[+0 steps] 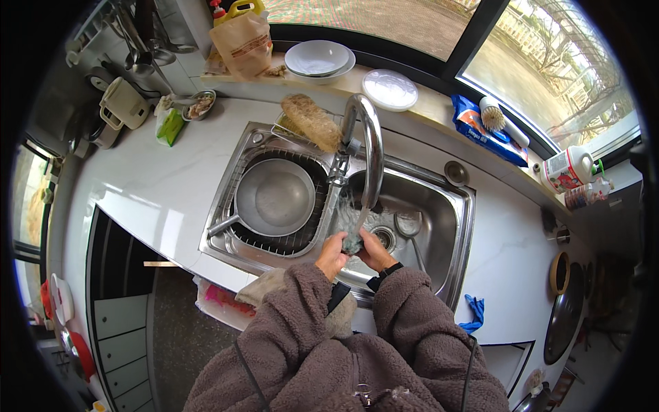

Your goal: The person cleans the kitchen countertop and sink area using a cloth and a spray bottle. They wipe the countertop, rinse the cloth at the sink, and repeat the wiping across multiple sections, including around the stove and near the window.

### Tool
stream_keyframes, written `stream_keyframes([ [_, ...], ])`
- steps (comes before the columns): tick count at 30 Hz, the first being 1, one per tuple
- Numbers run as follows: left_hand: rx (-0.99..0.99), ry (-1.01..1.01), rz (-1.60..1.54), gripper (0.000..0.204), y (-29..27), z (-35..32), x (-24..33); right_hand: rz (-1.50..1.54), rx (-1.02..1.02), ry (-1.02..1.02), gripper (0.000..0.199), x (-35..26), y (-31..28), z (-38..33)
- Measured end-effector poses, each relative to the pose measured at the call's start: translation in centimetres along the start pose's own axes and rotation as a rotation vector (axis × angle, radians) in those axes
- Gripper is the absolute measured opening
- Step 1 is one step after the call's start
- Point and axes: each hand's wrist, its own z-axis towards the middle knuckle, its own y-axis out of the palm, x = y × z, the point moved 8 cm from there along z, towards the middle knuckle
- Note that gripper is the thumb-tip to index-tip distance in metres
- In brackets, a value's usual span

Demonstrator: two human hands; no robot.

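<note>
Both my hands are over the near left part of the right basin of the steel sink (439,199). Between them they hold a small grey-green wad (352,244), whose kind I cannot make out. My left hand (332,257) is closed on its left side and my right hand (375,252) on its right. Water runs down onto the wad from the curved chrome tap (373,147) and splashes around it. Close to my right hand, a long-handled ladle (410,230) lies in the basin beside the drain.
In the left basin, a metal pan (274,198) rests on a wire rack. A loofah (312,122) lies behind the tap's base. White bowls (317,58), a covered white dish (390,89) and a blue packet (484,130) line the sill. Blue gloves (472,314) lie at right.
</note>
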Motion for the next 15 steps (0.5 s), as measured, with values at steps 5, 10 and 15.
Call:
stream_keyframes([
  [5, 0.052, 0.251, 0.697, 0.066, 0.5, -0.6, 0.8, -0.248, 0.312, -0.24, 0.039, -2.9, -1.6, -0.6],
  [10, -0.289, 0.643, 1.103, 0.095, 3.6, -3.1, 1.7, 0.049, 0.258, -0.077, 0.04, -2.9, -1.0, -1.6],
  [15, -0.183, 0.57, 1.262, 0.056, 3.1, -2.8, 1.9, -0.554, -0.02, 0.096, 0.05, -4.1, 1.8, -3.8],
])
